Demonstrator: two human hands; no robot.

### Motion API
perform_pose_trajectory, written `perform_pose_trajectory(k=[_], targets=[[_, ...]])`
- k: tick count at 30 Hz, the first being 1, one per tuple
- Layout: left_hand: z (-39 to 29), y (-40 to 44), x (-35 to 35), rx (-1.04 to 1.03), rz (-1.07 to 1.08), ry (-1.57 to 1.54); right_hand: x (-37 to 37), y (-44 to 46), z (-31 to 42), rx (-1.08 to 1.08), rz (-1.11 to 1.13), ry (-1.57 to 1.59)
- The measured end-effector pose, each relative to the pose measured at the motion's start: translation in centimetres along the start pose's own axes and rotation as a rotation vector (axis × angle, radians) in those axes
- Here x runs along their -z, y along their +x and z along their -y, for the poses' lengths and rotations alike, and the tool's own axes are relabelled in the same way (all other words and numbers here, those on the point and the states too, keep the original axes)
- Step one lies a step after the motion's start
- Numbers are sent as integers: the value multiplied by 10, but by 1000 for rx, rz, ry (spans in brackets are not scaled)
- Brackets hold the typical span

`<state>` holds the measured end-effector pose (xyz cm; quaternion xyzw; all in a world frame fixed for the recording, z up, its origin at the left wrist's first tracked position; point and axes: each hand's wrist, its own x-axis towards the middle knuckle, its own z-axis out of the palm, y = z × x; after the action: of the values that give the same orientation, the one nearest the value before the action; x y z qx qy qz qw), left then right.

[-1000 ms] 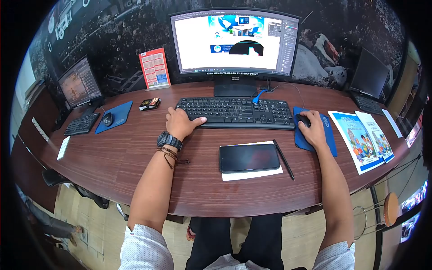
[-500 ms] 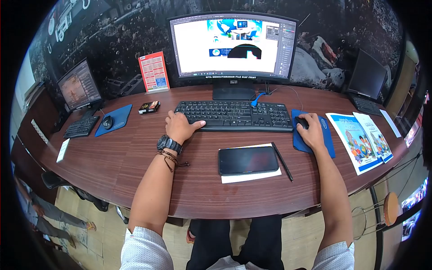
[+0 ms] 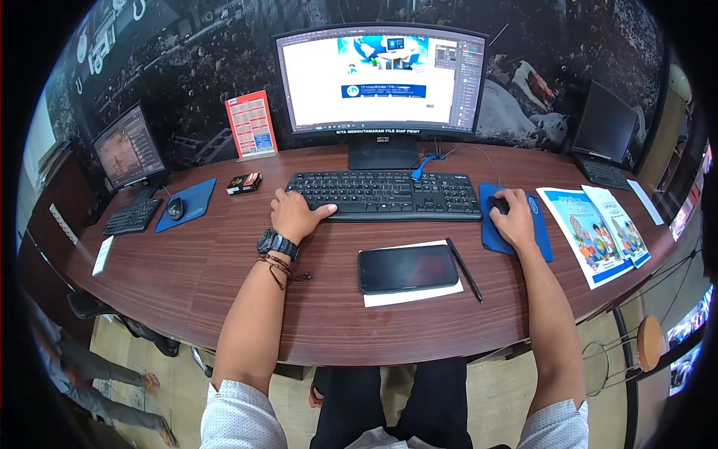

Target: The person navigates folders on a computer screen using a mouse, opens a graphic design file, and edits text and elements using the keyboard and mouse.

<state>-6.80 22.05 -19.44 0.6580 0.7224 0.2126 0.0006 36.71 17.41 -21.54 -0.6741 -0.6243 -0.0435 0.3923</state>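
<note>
My left hand [image 3: 295, 216] rests on the left end of a black keyboard [image 3: 389, 198], its fingers apart at the left keys and its thumb stretched along the front edge. My right hand [image 3: 514, 218] is wrapped over a black computer mouse [image 3: 498, 204] on a blue mouse pad [image 3: 540, 238]; the palm hides part of the mouse. Behind the keyboard a curved monitor [image 3: 299, 90] shows a design window with a blue office picture and a banner. Between my forearms a dark smartphone [image 3: 407, 269] lies on white paper [image 3: 415, 298], with a black pen [image 3: 465, 271] beside it.
A red calendar [image 3: 251, 124] and a small box [image 3: 244, 183] stand left of the monitor. Further left are another mouse [image 3: 176, 209], keyboard [image 3: 132, 215] and screen [image 3: 129, 148]. Printed booklets [image 3: 591, 233] lie at right. A person's legs [image 3: 112, 378] show at lower left.
On the monitor, the black shape over the lower picture has gone and a full blue banner shows. My view has shifted slightly; both hands keep their places. The person's legs at lower left have moved.
</note>
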Motion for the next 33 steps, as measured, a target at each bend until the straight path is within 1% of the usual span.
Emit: perform_pose_trajectory(k=[11,17,19,22,33], targets=[[-2,-2,3,1,2,-2,1,0,1,-10,-2,-16],[-1,0,3,18,41,-10,1,0,1,-9,-3,-15],[0,-1,1,-1,-18,-31,1,0,1,-7,-5,-7],[0,0,2,6,9,-28,0,0,0,6,-10,3],[1,0,-1,3,-3,-32,-2,1,-5,58,-12,49]])
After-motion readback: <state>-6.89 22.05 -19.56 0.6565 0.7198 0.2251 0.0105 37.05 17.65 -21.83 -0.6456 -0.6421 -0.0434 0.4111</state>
